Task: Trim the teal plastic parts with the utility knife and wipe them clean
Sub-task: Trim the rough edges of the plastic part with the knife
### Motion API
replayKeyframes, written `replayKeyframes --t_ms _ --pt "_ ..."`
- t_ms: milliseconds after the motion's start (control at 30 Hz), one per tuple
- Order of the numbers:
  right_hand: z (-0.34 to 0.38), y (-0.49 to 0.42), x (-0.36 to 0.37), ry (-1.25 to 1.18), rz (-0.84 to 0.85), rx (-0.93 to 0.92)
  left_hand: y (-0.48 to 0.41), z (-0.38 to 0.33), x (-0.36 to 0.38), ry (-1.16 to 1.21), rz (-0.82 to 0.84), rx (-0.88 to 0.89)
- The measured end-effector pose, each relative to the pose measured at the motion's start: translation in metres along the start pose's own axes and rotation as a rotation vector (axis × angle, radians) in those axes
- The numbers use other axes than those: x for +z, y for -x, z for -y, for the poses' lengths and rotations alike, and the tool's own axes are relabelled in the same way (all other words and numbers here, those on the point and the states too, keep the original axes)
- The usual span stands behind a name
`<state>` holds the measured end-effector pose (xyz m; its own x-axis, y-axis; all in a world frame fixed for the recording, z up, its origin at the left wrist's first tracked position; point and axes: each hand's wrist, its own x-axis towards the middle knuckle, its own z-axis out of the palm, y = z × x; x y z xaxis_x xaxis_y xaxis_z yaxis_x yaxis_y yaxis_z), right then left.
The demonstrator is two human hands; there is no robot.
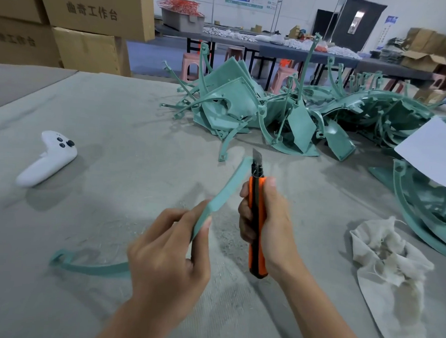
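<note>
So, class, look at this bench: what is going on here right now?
A person is trimming teal plastic parts. The left hand grips a curved teal strip, held up off the table. The right hand grips an orange utility knife with its blade extended, close beside the strip's far end; whether it touches is unclear. A pile of teal parts lies behind, and a rag lies to the right, not in use.

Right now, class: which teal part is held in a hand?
The long curved strip, gripped by the left hand; the others lie on the table or in the pile.
</note>
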<state>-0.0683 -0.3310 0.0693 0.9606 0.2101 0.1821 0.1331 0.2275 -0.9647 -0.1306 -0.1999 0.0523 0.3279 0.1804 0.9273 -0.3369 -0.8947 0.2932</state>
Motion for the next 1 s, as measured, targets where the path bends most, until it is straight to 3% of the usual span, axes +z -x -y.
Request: replayKeyframes --t_ms 167,333,500,700,867,1000 --pt "-0.002 0.007 0.002 -0.026 0.135 0.022 -0.001 0.001 0.0 -0.028 0.003 -0.012" --pt "0.001 0.018 0.004 -0.062 0.4 -0.038 -0.003 0.004 -0.002 -0.024 0.012 -0.053" --pt "0.007 0.011 -0.004 -0.086 0.173 -0.01 -0.001 0.004 -0.001 -0.032 0.017 -0.032" --pt "0.001 0.022 0.003 -0.078 0.487 0.018 -0.003 0.005 -0.002 -0.021 0.039 -0.059" --pt "0.003 0.015 -0.001 -0.134 0.498 0.097 -0.005 0.006 -0.003 0.013 0.084 -0.097" --pt "0.005 0.008 -0.009 -0.21 0.387 0.146 -0.003 0.004 -0.004 0.041 0.075 -0.054"
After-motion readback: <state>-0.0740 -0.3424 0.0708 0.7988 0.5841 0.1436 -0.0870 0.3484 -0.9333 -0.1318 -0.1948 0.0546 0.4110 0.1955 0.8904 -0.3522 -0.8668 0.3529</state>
